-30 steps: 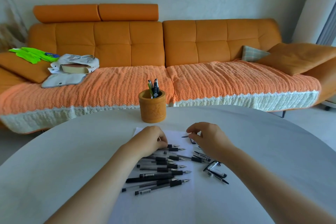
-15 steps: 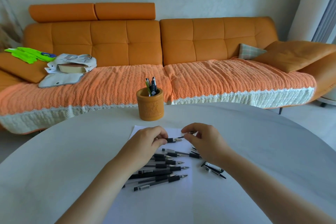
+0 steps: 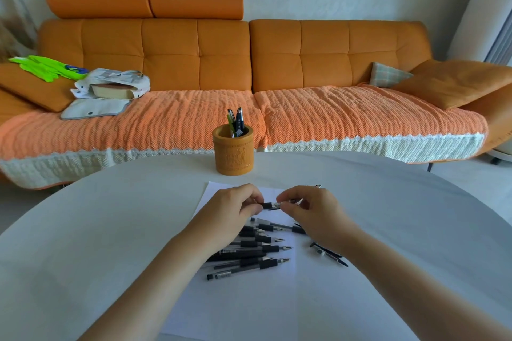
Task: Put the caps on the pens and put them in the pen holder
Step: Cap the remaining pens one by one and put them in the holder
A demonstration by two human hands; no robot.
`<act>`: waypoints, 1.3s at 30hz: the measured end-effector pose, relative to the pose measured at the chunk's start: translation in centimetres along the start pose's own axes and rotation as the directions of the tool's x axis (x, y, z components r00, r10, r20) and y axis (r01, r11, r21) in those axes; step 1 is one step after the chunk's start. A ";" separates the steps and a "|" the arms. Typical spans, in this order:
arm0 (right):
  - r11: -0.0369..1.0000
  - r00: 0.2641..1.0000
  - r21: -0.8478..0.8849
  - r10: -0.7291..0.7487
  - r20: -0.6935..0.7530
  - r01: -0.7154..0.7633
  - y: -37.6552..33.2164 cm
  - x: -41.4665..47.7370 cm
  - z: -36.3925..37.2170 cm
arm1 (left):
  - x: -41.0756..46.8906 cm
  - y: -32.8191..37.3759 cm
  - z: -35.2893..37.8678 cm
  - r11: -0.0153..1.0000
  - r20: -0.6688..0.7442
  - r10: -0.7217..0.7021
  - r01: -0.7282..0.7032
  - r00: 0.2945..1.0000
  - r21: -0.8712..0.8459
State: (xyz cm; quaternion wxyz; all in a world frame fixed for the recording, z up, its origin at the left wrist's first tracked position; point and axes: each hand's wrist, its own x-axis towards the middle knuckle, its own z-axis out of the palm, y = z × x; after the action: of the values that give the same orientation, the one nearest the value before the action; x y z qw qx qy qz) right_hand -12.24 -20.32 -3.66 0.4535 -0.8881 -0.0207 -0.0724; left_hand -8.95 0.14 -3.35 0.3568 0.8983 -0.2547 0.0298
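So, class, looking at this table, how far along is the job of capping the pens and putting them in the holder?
Barely begun. Done: a few pens stand in the pen holder. In hand: the left hand holds a pen while the right hand brings a cap to its tip. Left: the uncapped pens piled on the paper, plus loose caps beside them.

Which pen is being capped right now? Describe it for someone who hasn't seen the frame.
On the white table, find the orange pen holder; just in front of it lies a white sheet with a pile of uncapped pens. The pen in question is the only one lifted off that pile, pinched between the left hand and right hand.
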 end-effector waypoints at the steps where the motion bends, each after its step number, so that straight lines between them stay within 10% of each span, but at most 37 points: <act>1: 1.000 1.000 -0.004 -0.009 0.009 0.010 -0.1 -0.1 0.1 | 0.0 0.2 0.0 1.000 0.014 -0.004 0.004 1.000 -0.003; 16: 0.900 0.966 0.355 0.221 0.132 -0.255 -0.7 -1.6 1.4 | -0.5 0.2 -0.3 0.985 0.028 0.141 -0.143 0.990 0.098; 39: 0.871 0.989 0.469 0.138 0.053 -0.147 -2.1 -0.7 2.1 | -0.3 0.7 -1.2 0.991 0.015 -0.068 0.069 0.998 -0.117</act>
State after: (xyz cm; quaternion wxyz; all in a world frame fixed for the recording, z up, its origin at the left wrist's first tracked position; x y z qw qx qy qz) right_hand -12.96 -17.36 -3.33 0.6597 -0.7508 0.0238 -0.0237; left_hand -9.36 0.60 -2.13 0.4084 0.8841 -0.2271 -0.0025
